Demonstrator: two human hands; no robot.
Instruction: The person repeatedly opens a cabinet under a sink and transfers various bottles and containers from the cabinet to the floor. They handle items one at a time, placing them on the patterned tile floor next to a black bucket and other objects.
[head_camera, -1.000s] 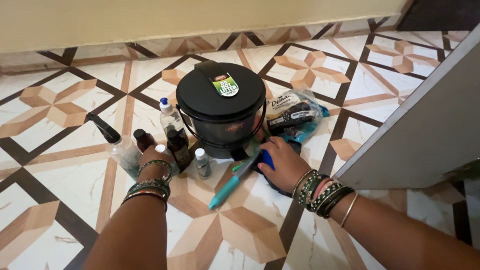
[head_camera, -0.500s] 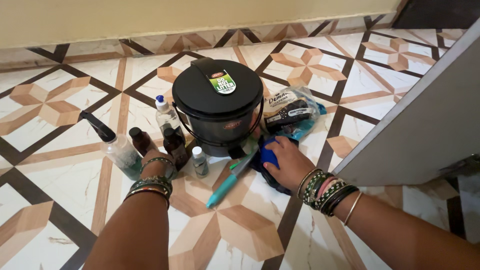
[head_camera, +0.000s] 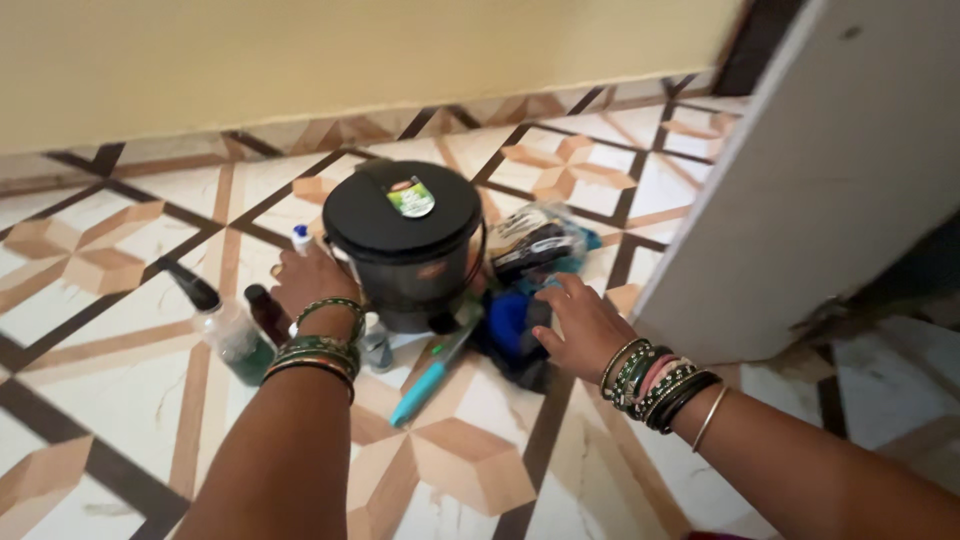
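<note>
A black lidded bucket (head_camera: 405, 245) stands on the patterned tile floor (head_camera: 120, 400) near the wall. At its 9 o'clock the left hand (head_camera: 312, 282) reaches among a cluster of bottles (head_camera: 262, 312), over a clear one with a blue-and-white cap (head_camera: 301, 238), though whether it grips that one I cannot tell. At the bucket's 4 o'clock the right hand (head_camera: 585, 325) lies slack, fingers spread, on a blue and black cloth (head_camera: 510, 325), with a teal-handled brush (head_camera: 430, 370) at 6 o'clock and a plastic packet (head_camera: 535, 240) at 3 o'clock.
</note>
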